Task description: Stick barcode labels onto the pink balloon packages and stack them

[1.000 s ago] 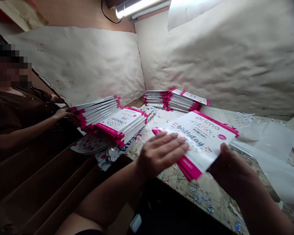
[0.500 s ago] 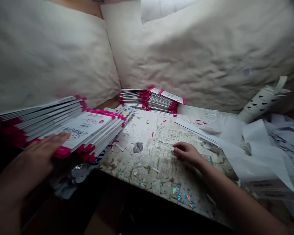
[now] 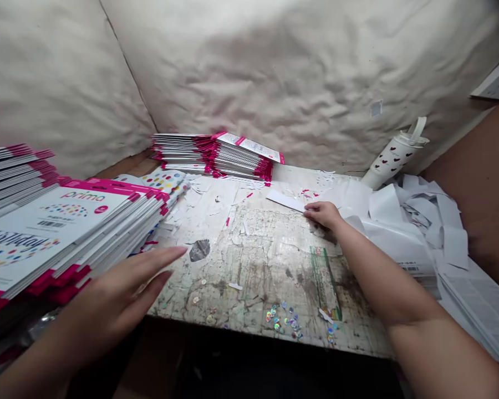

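Observation:
My right hand [image 3: 322, 214] pinches the near end of a white paper strip [image 3: 285, 200] that lies on the worn tabletop [image 3: 253, 255]. In the air over the table's near left edge is my left hand [image 3: 125, 288], fingers stretched out and nothing in it. Just left of that hand stands a stack of flat white packages with pink ends [image 3: 72, 221], printed "prima" and dotted in colours. More such packages [image 3: 16, 172] are piled behind it at the far left.
Another pile of pink-edged packages [image 3: 216, 152] stands against the paper-covered wall [image 3: 253, 72]. A white tumbler with dark hearts [image 3: 393, 160] leans at the back right, beside crumpled white paper [image 3: 419, 210]. Shiny sequins [image 3: 285, 320] and paper scraps [image 3: 235, 286] lie near the front edge.
My left hand has come off the package stack and moved right over the table's edge. My right hand has reached forward and taken hold of the paper strip. The view has turned right.

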`<state>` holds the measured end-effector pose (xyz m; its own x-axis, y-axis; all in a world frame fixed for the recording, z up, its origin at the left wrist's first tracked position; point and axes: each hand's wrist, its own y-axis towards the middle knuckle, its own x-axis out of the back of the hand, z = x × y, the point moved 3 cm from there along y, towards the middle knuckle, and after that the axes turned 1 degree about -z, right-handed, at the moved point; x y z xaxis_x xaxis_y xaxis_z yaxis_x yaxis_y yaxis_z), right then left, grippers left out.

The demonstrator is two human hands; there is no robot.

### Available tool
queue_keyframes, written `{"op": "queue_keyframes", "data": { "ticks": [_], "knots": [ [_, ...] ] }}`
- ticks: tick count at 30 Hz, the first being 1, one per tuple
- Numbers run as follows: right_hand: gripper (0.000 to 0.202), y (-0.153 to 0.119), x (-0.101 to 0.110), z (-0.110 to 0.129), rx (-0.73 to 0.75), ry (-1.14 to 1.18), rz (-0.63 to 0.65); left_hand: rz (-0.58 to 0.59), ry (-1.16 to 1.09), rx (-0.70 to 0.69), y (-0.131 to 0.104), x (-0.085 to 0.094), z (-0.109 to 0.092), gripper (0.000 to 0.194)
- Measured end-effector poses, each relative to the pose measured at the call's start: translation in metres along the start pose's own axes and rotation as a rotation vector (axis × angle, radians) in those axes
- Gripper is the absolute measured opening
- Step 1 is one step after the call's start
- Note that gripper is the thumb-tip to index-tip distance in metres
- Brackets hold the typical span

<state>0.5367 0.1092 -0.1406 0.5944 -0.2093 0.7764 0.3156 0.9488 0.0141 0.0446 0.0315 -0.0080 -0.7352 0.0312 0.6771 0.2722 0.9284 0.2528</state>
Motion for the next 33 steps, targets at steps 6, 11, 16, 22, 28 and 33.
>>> {"op": "queue_keyframes", "data": {
  "ticks": [6, 11, 16, 22, 28, 33],
  "knots": [
    [0.026, 0.005, 0.001, -0.003, 0.064, 0.073, 0.034, -0.179, -0.488, 0.262, 0.064, -0.007, 0.041, 0.074],
    [0.025, 0.005, 0.005, 0.000, 0.113, 0.016, 0.034, -0.282, -0.542, 0.293, 0.072, 0.002, 0.055, 0.058],
    [0.016, -0.009, 0.003, 0.016, 0.164, -0.123, -0.055, -0.134, -0.419, 0.299, 0.051, -0.035, 0.037, 0.044],
    [0.012, -0.011, 0.002, 0.016, 0.096, -0.145, -0.172, 0.114, -0.260, 0.168, 0.037, -0.091, 0.009, 0.039],
    [0.026, -0.002, 0.008, -0.002, -0.017, -0.034, -0.136, 0.216, -0.284, 0.068, 0.039, -0.123, -0.009, 0.034],
    [0.029, -0.006, 0.024, 0.012, 0.056, -0.019, -0.159, 0.238, -0.234, -0.035, 0.041, -0.135, -0.018, 0.028]
  ]
}}
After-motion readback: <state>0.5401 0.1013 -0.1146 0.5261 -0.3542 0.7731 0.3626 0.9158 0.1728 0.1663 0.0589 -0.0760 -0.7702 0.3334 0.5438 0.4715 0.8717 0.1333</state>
